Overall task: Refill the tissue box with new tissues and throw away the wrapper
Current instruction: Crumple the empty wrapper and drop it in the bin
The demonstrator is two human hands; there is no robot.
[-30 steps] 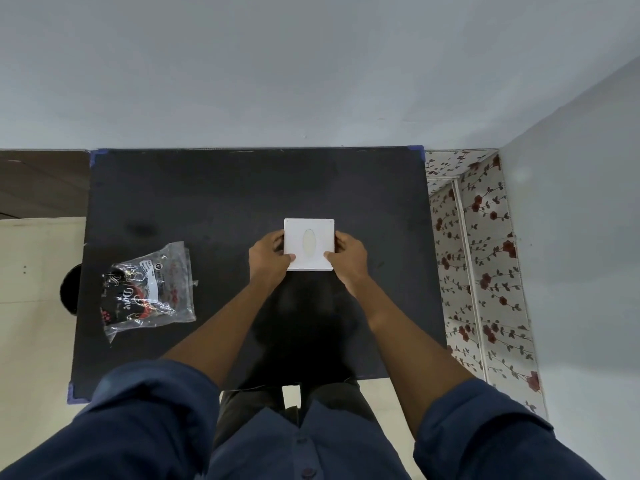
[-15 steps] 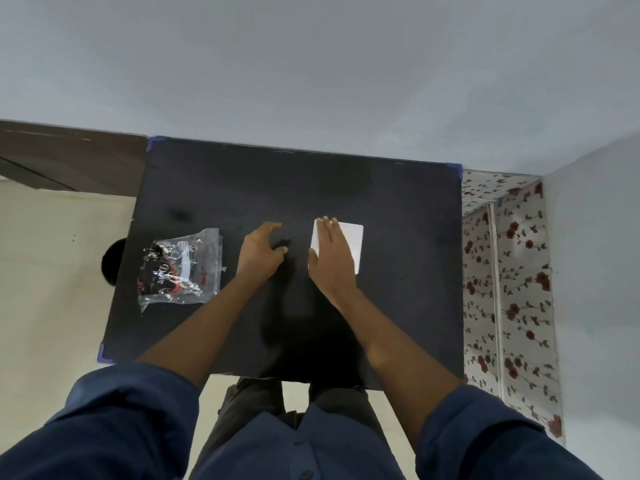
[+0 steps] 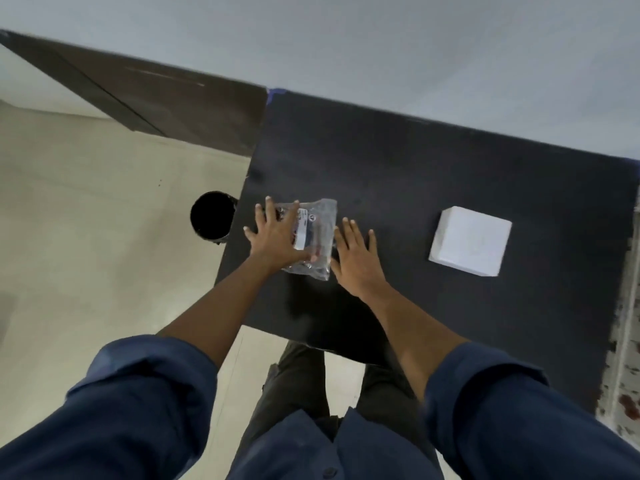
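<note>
A clear plastic wrapper [image 3: 317, 233] with dark print lies near the left edge of the black table [image 3: 408, 174]. My left hand [image 3: 275, 237] lies spread flat over the wrapper's left part, fingers apart. My right hand [image 3: 356, 256] is flat with fingers apart just right of the wrapper, at its edge. The white tissue box [image 3: 471, 245] stands alone on the right side of the table, well away from both hands.
A black round bin [image 3: 211, 216] stands on the pale floor just off the table's left edge. A grey wall runs behind the table. Floral-patterned material [image 3: 623, 358] borders the table's right side. A dark wooden panel [image 3: 156, 98] sits at the far left.
Both hands left the tissue box and moved left to the wrapper. The view swung left and tilted, so the box now sits at the right.
</note>
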